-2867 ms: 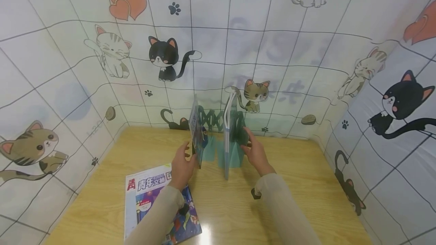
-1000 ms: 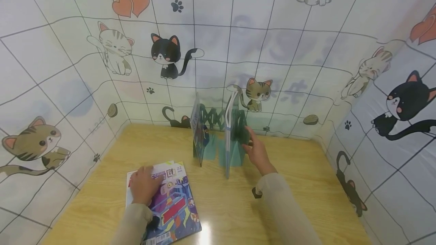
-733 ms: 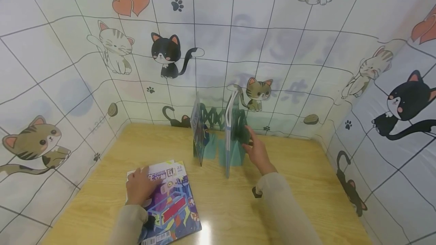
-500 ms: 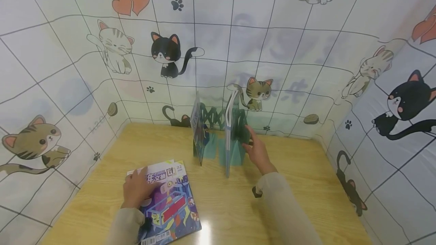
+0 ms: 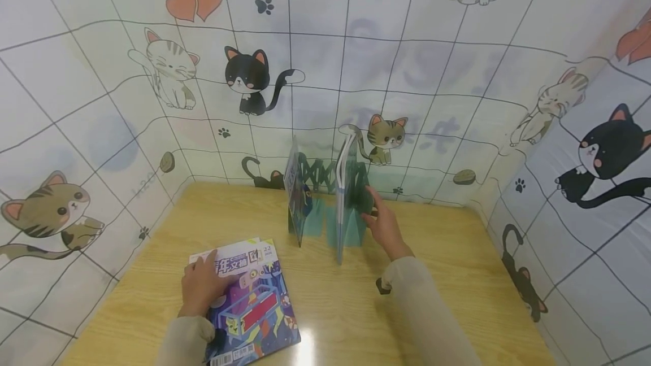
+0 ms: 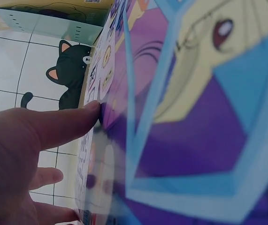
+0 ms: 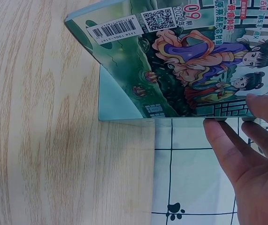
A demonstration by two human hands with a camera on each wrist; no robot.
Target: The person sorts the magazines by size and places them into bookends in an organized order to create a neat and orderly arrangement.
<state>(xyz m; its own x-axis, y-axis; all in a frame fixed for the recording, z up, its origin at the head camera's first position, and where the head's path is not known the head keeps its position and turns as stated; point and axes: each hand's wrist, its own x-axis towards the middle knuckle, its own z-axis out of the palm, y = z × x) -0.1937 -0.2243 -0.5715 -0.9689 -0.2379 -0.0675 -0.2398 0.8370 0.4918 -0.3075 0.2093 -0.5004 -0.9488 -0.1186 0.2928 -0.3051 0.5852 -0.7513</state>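
Observation:
My left hand [image 5: 200,284] rests on the upper left of a magazine [image 5: 259,309] lying flat, with a purple cartoon cover and white title band. In the left wrist view its thumb [image 6: 72,123] lies along the cover and the other fingers reach past the edge. A second cover edge shows under this magazine. My right hand [image 5: 385,230] grips the right end of a green expanding bookend [image 5: 320,177] with zigzag arms. Upright in it stand a thin magazine [image 5: 294,196] on the left and another magazine [image 7: 204,65], its green cover facing the right wrist camera.
The wooden table [image 5: 427,287] runs back to a wall of cat-printed tile-pattern sheeting [image 5: 315,72], which also encloses both sides. Teal base plates [image 5: 315,222] of the bookend lie on the tabletop.
My left hand has left the left upright magazine and come down onto the flat magazine, then slid a little left across it. My right hand keeps its place at the bookend.

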